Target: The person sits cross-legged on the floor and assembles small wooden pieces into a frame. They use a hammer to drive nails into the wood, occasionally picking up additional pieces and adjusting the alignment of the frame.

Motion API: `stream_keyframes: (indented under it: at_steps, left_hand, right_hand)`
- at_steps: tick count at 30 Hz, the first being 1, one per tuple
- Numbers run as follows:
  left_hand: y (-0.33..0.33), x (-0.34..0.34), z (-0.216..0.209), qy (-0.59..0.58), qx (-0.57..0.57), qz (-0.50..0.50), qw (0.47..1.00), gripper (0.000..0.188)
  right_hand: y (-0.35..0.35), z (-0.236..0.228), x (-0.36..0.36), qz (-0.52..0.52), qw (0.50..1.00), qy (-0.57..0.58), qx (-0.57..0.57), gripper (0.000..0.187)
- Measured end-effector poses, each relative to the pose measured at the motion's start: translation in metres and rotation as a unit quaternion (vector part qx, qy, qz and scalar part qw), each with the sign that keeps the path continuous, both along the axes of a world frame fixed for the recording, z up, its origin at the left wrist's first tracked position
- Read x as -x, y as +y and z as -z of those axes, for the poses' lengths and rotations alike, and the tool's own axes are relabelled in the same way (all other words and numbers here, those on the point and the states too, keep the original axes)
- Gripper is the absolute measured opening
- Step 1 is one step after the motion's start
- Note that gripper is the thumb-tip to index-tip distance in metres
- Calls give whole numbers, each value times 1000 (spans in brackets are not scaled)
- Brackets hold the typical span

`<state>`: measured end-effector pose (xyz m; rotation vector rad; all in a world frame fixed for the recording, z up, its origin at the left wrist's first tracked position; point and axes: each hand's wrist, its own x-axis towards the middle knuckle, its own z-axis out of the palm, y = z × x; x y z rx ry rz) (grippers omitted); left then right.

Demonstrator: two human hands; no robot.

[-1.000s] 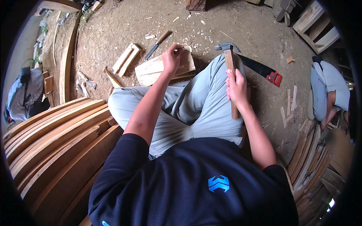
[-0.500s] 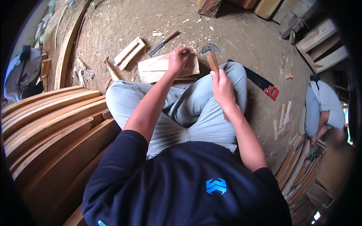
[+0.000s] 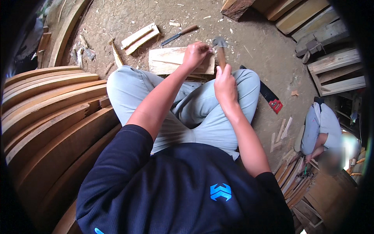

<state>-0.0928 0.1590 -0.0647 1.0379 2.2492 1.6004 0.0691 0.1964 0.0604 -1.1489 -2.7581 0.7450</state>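
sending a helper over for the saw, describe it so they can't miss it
Find the camera wearer's grey trousers, then the right knee. The saw lies on the dirt just right of it, its black blade partly hidden behind the knee. Its red handle sets it apart from the wooden-handled hammer in the right hand.

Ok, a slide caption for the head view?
Left hand at a board, right hand gripping a hammer, saw on the ground.

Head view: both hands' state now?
Left hand: curled over wooden board; can't tell if holding anything.
Right hand: closed, holding wooden-handled hammer.
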Motion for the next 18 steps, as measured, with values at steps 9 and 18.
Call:
stream_keyframes:
  at_steps: [9, 18]
  left_hand:
    - [-3, 1, -3, -9, -18, 7, 1000, 14]
    - [-2, -1, 1, -4, -13, -1, 1000, 15]
  right_hand:
    - [-1, -6, 2, 28, 996, 89, 7, 28]
    - [8, -15, -4, 6, 997, 81, 6, 29]
